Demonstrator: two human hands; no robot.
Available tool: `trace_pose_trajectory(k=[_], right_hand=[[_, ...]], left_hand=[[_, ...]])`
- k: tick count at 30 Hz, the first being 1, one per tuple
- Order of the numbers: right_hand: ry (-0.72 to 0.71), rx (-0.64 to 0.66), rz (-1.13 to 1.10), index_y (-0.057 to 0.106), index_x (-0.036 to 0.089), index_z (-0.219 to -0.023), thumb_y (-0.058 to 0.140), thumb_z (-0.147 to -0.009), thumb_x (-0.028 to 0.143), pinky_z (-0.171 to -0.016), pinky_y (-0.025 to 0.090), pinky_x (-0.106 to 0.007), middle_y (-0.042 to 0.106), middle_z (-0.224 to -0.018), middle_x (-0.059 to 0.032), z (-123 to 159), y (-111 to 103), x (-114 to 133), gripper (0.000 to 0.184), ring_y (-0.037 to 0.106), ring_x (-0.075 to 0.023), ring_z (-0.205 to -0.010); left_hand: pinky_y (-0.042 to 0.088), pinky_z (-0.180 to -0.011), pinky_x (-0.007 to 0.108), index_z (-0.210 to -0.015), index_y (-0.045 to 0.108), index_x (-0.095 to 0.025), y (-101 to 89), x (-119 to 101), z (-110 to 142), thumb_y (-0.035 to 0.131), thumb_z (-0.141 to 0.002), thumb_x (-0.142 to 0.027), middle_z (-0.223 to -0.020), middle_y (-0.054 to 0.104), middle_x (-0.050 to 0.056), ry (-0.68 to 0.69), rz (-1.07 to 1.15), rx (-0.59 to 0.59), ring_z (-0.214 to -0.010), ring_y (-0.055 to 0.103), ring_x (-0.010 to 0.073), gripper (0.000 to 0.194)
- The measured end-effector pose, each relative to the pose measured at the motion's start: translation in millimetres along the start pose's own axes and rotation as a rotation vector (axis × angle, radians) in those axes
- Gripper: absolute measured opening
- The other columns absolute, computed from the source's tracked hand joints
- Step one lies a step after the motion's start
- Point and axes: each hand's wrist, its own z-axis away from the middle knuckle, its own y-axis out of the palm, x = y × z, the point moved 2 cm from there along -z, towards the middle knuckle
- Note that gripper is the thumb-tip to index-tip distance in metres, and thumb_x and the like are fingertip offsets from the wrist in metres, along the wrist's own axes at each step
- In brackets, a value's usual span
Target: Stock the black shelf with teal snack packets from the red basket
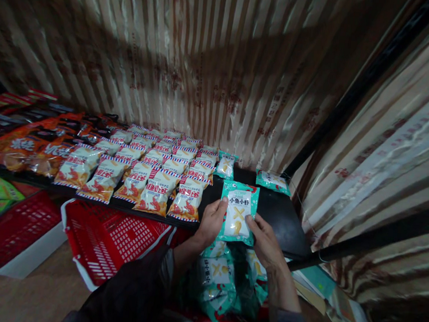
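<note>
My left hand [211,222] and right hand [266,241] both grasp a glossy teal-and-white rectangular plastic snack packet [240,203], parted only as far as its thickness. My left thumb presses its 9 o'clock edge, my right thumb its front at about 4 o'clock; my fingers behind it are mostly hidden. Its printed face is towards me, lettering upright, the long axis running from 12 to 6 o'clock. I hold it at the near side of a flat black shelf [286,218]. From it, a small teal-and-white plastic packet [226,165] lies at 11 o'clock, cream plastic packets with red lettering [155,191] at 10, and piled teal plastic packets [217,271] at 6.
</note>
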Motion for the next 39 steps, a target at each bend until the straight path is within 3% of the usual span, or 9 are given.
trace_pose_trajectory(k=[6,12,16,22,28,33,39], right_hand=[[-0.009,0.009,-0.062,0.066,0.022,-0.113,0.080,-0.069,0.045,-0.073,0.056,-0.028,0.075,-0.100,-0.0045,-1.6,1.5,-3.6,0.051,0.069,-0.0201,-0.086],[-0.041,-0.036,-0.018,0.065,0.022,-0.112,0.081,-0.067,0.046,-0.071,0.057,-0.027,0.074,-0.103,-0.0051,-0.4,2.7,-6.3,0.053,0.070,-0.0211,-0.088],[0.003,-0.007,-0.037,0.064,0.023,-0.116,0.083,-0.067,0.042,-0.074,0.058,-0.029,0.073,-0.106,-0.0046,0.5,6.3,-11.4,0.056,0.069,-0.0205,-0.090],[0.045,-0.064,-0.072,0.073,0.018,-0.093,0.088,-0.057,0.042,-0.067,0.060,-0.025,0.075,-0.084,-0.0014,0.9,12.2,-16.7,0.046,0.068,-0.0135,-0.070],[0.071,-0.038,-0.040,0.072,0.015,-0.085,0.087,-0.057,0.047,-0.061,0.060,-0.024,0.074,-0.068,-0.0034,0.5,14.2,-16.9,0.045,0.070,-0.0151,-0.060],[0.047,-0.063,-0.094,0.070,0.015,-0.082,0.088,-0.056,0.046,-0.057,0.060,-0.023,0.073,-0.065,-0.0027,-0.4,16.7,-16.7,0.044,0.071,-0.0169,-0.060],[-0.038,-0.186,-0.206,0.069,0.018,-0.082,0.090,-0.053,0.040,-0.058,0.061,-0.022,0.075,-0.076,-0.0017,-7.1,16.6,-14.0,0.042,0.072,-0.0159,-0.063]], left_hand=[[0.048,-0.065,0.027,-0.082,0.067,-0.014,-3.3,-13.6,-11.6,0.058,-0.071,-0.073,-0.073,0.066,0.004,-0.046,0.070,0.044,-0.069,0.060,0.0169,0.060],[0.048,-0.066,0.027,-0.076,0.064,-0.015,-4.0,-19.9,-12.8,0.063,-0.068,-0.070,-0.071,0.066,0.003,-0.038,0.095,0.005,-0.069,0.060,0.0168,0.056],[0.047,-0.062,0.026,-0.073,0.062,-0.017,-7.7,-24.3,-13.8,0.062,-0.070,-0.069,-0.066,0.063,0.000,-0.047,0.130,-0.081,-0.063,0.058,0.0153,0.052],[0.046,-0.065,0.024,-0.074,0.063,-0.017,-19.3,-33.8,-18.0,0.060,-0.077,-0.060,-0.068,0.063,0.000,0.037,0.063,-0.216,-0.068,0.057,0.0143,0.044],[0.049,-0.064,0.025,-0.077,0.064,-0.017,-18.4,-37.6,-18.5,0.063,-0.075,-0.062,-0.069,0.066,0.001,-0.013,0.155,-0.222,-0.068,0.060,0.0155,0.045],[0.051,-0.068,0.026,-0.081,0.065,-0.015,-16.6,-33.5,-21.7,0.068,-0.069,-0.063,-0.073,0.068,0.003,-0.015,0.266,-0.113,-0.071,0.063,0.0162,0.049],[0.050,-0.067,0.024,-0.081,0.064,-0.014,-7.7,-23.3,-15.1,0.069,-0.072,-0.047,-0.078,0.067,0.002,-0.082,0.167,0.084,-0.074,0.063,0.0147,0.034]])
